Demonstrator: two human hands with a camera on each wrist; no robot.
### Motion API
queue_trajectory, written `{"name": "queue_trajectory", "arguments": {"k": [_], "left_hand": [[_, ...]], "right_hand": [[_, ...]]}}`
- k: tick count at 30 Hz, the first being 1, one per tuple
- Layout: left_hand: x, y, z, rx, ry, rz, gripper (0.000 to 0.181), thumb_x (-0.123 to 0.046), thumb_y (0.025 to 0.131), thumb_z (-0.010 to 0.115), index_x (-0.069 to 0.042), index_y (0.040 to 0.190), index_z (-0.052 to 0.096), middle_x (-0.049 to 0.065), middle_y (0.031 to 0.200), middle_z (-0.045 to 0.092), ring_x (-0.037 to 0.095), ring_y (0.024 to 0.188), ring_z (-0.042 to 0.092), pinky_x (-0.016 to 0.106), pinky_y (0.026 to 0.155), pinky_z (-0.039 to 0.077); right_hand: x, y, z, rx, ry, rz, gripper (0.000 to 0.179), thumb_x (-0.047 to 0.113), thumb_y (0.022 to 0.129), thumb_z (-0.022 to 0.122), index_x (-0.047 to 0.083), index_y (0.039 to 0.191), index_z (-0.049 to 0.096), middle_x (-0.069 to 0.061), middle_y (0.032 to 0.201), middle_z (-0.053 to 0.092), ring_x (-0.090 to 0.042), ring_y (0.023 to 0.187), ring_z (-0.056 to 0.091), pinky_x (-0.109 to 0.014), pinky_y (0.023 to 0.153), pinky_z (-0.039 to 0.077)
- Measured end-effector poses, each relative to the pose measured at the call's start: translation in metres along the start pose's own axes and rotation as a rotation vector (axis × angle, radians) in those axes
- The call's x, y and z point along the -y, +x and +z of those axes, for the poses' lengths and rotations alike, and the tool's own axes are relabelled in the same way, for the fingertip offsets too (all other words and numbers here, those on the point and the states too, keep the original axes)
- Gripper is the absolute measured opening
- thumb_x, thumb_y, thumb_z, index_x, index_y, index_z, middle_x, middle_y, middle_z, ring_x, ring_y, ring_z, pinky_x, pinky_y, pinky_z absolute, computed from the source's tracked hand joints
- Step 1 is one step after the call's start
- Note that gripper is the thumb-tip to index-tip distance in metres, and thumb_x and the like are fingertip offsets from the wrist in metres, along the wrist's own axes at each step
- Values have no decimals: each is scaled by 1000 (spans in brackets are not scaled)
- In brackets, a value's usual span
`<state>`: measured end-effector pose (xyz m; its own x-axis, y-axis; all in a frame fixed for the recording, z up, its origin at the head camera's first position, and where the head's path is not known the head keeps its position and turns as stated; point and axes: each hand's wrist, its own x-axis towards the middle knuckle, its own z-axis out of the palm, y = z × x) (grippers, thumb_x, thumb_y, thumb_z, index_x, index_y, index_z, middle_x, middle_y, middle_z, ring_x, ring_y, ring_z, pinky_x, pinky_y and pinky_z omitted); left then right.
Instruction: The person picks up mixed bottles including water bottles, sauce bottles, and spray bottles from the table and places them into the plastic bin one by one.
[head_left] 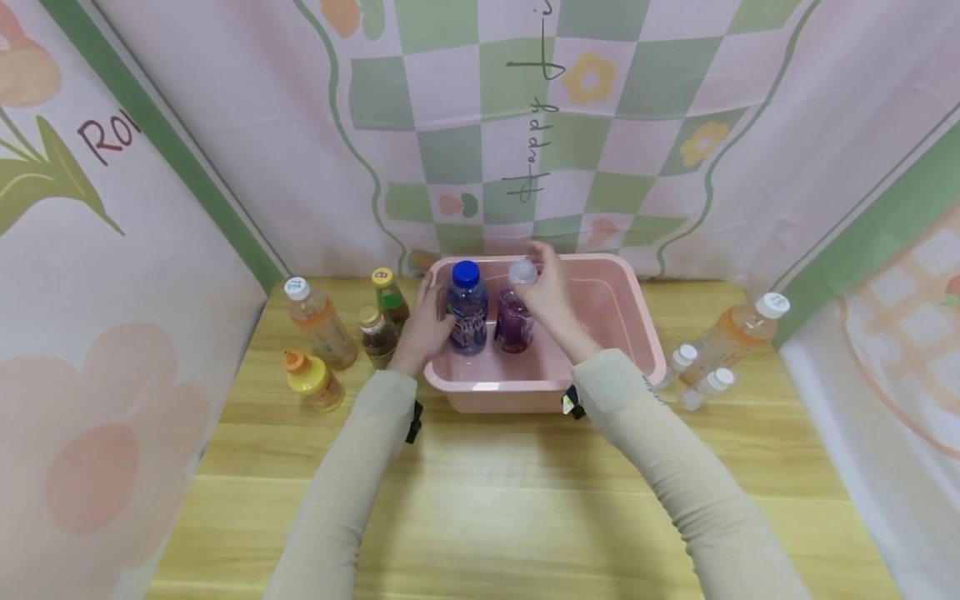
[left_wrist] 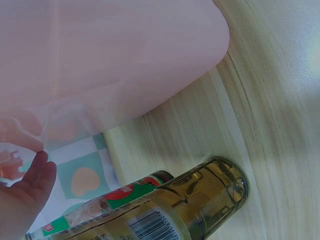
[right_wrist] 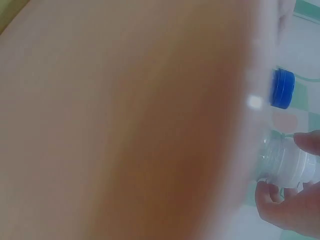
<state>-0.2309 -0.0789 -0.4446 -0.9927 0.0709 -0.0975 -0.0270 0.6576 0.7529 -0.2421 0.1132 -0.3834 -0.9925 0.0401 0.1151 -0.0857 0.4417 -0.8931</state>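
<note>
I watch my right hand [head_left: 551,297] clasp a purple bottle [head_left: 513,327]; the left hand [head_left: 426,331], grip unclear, touches the tub [head_left: 504,401] below.

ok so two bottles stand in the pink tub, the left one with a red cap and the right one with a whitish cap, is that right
Not quite: the left bottle has a blue cap, not a red one, as the head view shows. The right bottle does have a whitish cap, and both stand in the pink tub.
</note>
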Motion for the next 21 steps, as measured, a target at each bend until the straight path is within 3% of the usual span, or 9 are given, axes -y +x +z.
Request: {"name": "queue_trajectory", "arguments": {"k": [21], "left_hand": [[-1,-1,-1,6,-18,-9,66,-15,90,53,-11,150,27,-6,163,-4,38,133,44,54,107,41]], "right_hand": [[-1,0,9,-34,19,-9,65,-9,73,63,0,135,44,-23,131,48,-37,119,50,-45,102,46]]}}
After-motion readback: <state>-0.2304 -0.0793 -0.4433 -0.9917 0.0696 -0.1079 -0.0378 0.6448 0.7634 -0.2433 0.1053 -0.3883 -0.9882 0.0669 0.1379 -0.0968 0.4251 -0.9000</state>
